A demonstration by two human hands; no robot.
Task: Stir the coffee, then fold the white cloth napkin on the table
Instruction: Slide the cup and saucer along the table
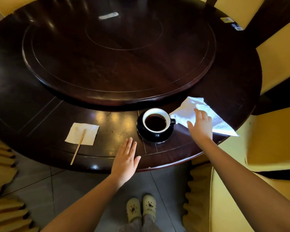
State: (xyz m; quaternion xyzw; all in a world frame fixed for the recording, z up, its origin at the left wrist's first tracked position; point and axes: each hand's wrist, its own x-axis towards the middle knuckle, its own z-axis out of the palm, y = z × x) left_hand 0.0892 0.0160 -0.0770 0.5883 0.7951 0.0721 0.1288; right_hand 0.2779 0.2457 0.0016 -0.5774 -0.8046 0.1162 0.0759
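A dark cup of black coffee (156, 120) stands on a black saucer (155, 137) near the table's front edge. To its right lies the white cloth napkin (187, 113), crumpled and spread toward the table's right rim. My right hand (201, 124) hovers over or rests on the napkin's near part, fingers apart. Flat on the table edge, left of the saucer, lies my left hand (126, 160), holding nothing. A wooden stir stick (78, 146) lies partly on a small square paper napkin (82, 133) further left.
The dark round table (40, 114) carries a large raised turntable (117, 52) behind the cup. Yellow-covered chairs (273, 136) crowd the right side and another chair (2, 164) sits at the left. My feet in pale clogs (141, 208) stand on the grey tiled floor.
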